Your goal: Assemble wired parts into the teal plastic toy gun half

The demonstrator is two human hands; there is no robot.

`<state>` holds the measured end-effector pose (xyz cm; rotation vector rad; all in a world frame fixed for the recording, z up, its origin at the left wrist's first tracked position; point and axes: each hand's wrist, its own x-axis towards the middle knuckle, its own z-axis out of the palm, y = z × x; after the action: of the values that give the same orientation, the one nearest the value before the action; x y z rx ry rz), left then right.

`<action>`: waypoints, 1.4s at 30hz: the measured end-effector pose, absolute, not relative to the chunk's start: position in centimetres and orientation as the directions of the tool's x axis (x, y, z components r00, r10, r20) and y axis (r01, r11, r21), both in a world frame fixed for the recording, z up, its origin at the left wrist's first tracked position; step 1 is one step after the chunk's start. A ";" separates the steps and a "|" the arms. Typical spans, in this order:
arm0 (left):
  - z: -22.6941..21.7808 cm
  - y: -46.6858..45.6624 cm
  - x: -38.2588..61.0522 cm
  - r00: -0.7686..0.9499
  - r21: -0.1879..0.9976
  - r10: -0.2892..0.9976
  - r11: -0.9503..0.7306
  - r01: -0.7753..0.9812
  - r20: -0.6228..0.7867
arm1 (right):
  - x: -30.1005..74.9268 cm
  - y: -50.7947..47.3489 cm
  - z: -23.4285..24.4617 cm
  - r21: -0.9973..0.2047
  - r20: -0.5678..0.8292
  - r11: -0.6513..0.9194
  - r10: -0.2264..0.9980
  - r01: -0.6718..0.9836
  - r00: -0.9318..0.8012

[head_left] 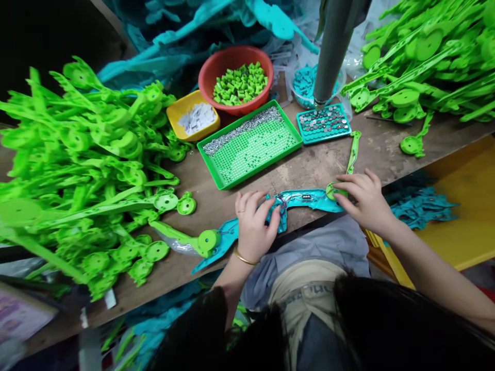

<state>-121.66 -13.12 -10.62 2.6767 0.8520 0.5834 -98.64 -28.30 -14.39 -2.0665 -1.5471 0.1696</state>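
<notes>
A long blue plastic half-shell lies open side up along the table's near edge, with thin wires and a small metal part inside. My left hand curves over its left-middle part, fingers bent and gripping it. At the shell's left end is a green curved piece with a round hub and a clear blade-like part. My right hand has thumb and forefinger on a green round joint at the shell's right end, other fingers spread. Beyond it a narrow green arm points away.
Green plastic parts are heaped at left and right. Behind the shell stand a green tray of screws, a blue tray of small discs, a red bowl and a yellow container. A grey post hangs above.
</notes>
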 end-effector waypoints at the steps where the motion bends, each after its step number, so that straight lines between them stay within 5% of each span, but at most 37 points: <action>1: -10.7 -13.3 -121.8 0.753 0.363 0.592 -0.795 0.486 0.288 | -98.5 -28.4 -14.4 -0.496 0.222 -0.195 0.913 0.846 0.341; 19: -13.3 -14.1 -119.0 0.741 0.325 0.627 -0.771 0.547 0.240 | -103.6 -21.0 -14.4 -0.483 0.142 -0.020 0.985 0.875 0.101; 30: -13.7 -14.2 -119.2 0.808 0.277 0.544 -0.831 0.482 0.226 | -103.3 -20.8 -14.2 -0.641 0.023 -0.098 0.989 0.761 0.147; 42: -13.8 -14.4 -118.8 0.834 0.288 0.529 -0.832 0.473 0.159 | -103.5 -19.2 -12.4 -0.489 -0.132 -0.167 0.984 0.856 0.116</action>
<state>-118.78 -14.44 -13.79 2.7771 0.7711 0.3411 -103.46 -19.20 -12.42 -2.1064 -1.8071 0.6237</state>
